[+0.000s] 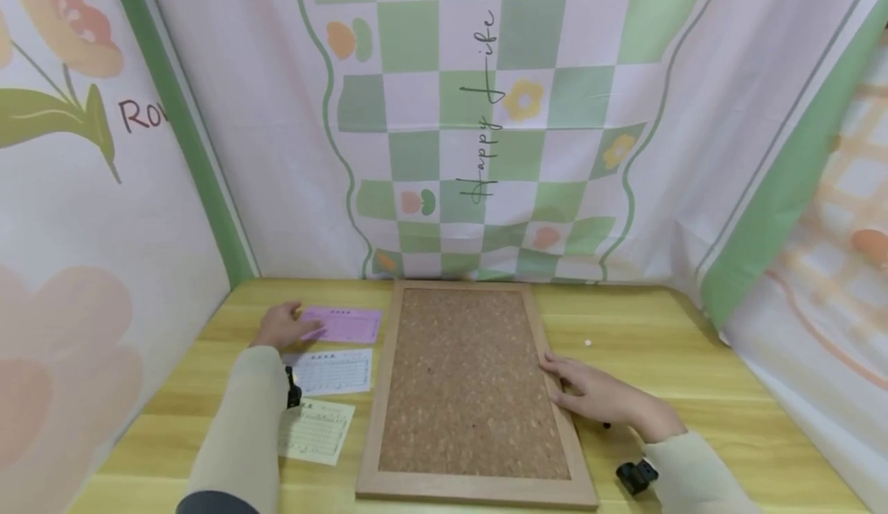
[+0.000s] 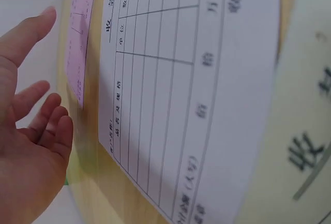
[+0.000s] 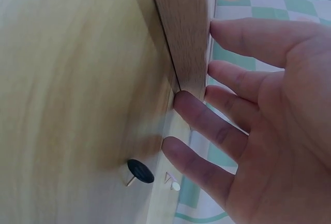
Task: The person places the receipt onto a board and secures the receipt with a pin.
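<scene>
A cork board [image 1: 479,383] with a light wooden frame lies on the table. My right hand [image 1: 597,394] rests against its right frame edge; in the right wrist view the fingertips touch the side of the frame [image 3: 189,27], fingers extended. My left hand [image 1: 287,327] is at the left end of a pink receipt slip [image 1: 347,325], fingers loosely bent; whether it touches the paper I cannot tell. Below the pink slip are a white receipt slip [image 1: 336,373] and a pale yellow one [image 1: 322,433], the latter two partly covered by the left forearm.
A black thumbtack [image 3: 140,171] lies on the table near my right hand. Farther back is a white thumbtack [image 1: 587,343], with a pinkish one beside it in the right wrist view. The wooden table [image 1: 645,329] meets printed curtains [image 1: 479,113] at the back and sides.
</scene>
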A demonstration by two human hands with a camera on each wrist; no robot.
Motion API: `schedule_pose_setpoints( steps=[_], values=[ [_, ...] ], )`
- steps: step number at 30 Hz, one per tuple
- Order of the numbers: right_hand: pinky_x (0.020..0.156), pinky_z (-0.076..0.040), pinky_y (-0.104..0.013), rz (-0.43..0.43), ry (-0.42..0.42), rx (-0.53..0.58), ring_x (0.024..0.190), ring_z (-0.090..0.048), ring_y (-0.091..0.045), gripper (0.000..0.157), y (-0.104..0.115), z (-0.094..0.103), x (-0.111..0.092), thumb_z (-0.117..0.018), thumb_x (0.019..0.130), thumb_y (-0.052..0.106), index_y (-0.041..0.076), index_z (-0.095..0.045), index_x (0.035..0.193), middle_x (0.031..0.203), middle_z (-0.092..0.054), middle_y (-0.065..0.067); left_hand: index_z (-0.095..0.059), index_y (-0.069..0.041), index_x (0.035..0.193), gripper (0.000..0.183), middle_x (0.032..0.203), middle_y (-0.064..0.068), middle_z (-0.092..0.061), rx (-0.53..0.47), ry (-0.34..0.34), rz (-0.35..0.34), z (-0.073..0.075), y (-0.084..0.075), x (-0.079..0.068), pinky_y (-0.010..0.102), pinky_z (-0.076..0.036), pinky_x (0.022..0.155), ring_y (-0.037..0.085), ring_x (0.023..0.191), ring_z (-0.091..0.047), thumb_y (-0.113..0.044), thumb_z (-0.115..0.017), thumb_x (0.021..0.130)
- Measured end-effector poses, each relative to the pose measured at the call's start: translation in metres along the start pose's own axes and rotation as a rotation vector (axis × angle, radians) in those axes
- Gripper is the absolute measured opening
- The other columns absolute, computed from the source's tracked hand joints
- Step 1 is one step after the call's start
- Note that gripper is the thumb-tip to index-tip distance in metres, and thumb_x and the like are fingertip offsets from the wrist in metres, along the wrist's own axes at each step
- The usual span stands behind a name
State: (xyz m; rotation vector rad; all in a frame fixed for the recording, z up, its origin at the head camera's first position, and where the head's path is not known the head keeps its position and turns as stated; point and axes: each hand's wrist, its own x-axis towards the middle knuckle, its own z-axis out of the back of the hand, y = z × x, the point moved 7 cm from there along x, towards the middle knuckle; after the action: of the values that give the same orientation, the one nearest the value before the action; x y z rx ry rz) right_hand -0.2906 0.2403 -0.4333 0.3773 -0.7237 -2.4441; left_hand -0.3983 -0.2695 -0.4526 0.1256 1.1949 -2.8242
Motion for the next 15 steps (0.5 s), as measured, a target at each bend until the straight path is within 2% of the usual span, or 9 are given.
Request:
schedule_pose_setpoints(
  steps=[5, 15],
  values=[
    [0.106, -0.033, -0.061, -0.005, 0.000, 0.000, 0.138, -0.034, -0.050, 0.061, -0.0011, -0.0003, 0.0003, -0.057, 0.104, 0.028, -0.006, -0.037, 0.150, 0.155, -0.028, -0.031, -0.028, 0.014, 0.149, 0.092, 0.147, 0.038, -0.034, 0.036, 0.010, 0.040, -0.0012, 0.0019, 0.0000, 0.063, -0.029, 0.109, 0.055, 0.135, -0.033, -0.040, -0.073, 0.089],
    [0.107, -0.031, -0.062, -0.009, 0.002, 0.007, 0.138, -0.032, -0.050, 0.062, -0.0014, -0.0002, -0.0001, -0.057, 0.104, 0.029, -0.006, -0.036, 0.151, 0.156, -0.026, -0.031, -0.031, 0.013, 0.148, 0.093, 0.150, 0.037, -0.031, -0.041, 0.027, 0.167, -0.0029, 0.0072, -0.0070, 0.065, -0.026, 0.108, 0.056, 0.136, -0.030, -0.041, -0.077, 0.087]
  ],
)
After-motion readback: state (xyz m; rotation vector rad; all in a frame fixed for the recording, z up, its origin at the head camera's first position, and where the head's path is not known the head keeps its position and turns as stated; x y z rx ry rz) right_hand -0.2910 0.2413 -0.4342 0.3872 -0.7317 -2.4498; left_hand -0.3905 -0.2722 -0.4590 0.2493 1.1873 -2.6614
